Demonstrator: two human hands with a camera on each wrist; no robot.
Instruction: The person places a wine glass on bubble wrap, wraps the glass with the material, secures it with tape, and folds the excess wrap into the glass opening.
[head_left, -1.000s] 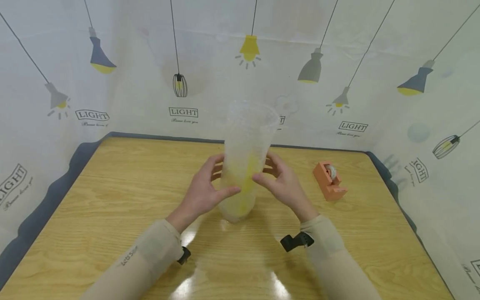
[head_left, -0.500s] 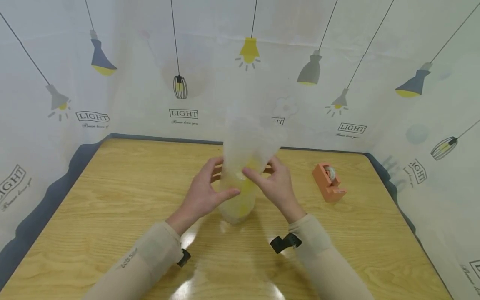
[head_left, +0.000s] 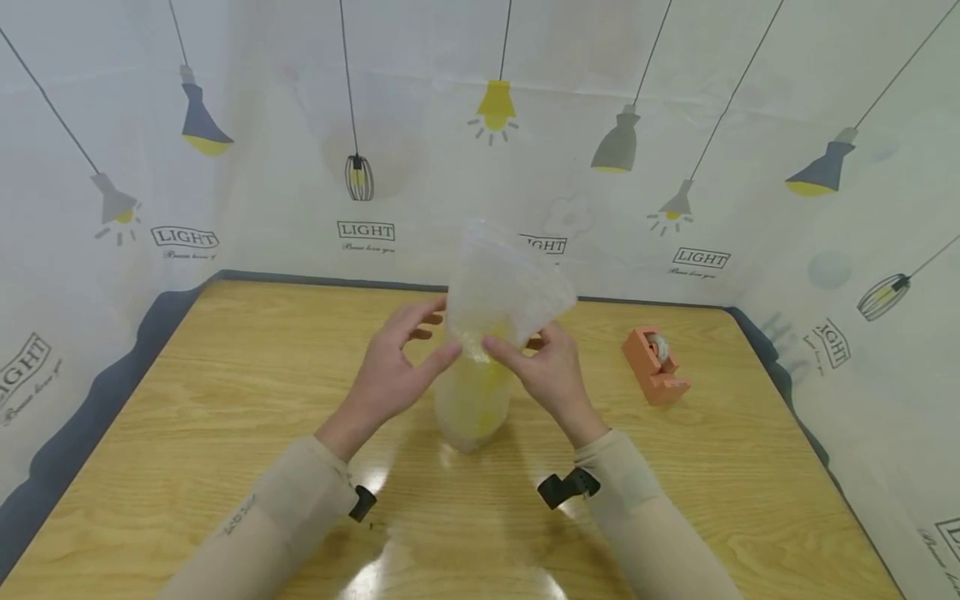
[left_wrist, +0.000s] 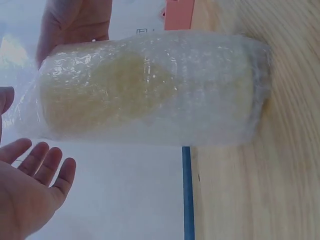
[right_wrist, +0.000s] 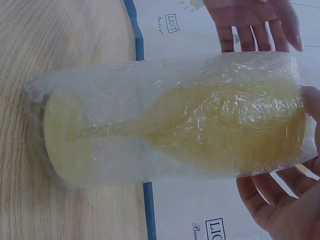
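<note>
A yellow stemmed goblet (right_wrist: pixel 220 125) stands upright on the table, rolled in clear bubble wrap (head_left: pixel 476 408). Its bowl, stem and foot show through in the right wrist view. Above the bowl, the loose top of the wrap leans over to the right. My right hand (head_left: pixel 551 375) holds the wrapped goblet near its rim, thumb on the near side and fingers behind. On the other side my left hand (head_left: pixel 386 367) is spread beside the wrap; in the left wrist view its fingers (left_wrist: pixel 50 170) are apart from it. The right fingertips are partly hidden.
An orange tape dispenser (head_left: pixel 654 367) with a roll of clear tape stands to the right on the wooden table (head_left: pixel 225 433). A curtain (head_left: pixel 420 183) printed with lamps closes off the back and both sides.
The upright open top of the wrap has folded down to the right. My right hand has moved inward over it, and my left hand has loosened and drawn back leftward.
</note>
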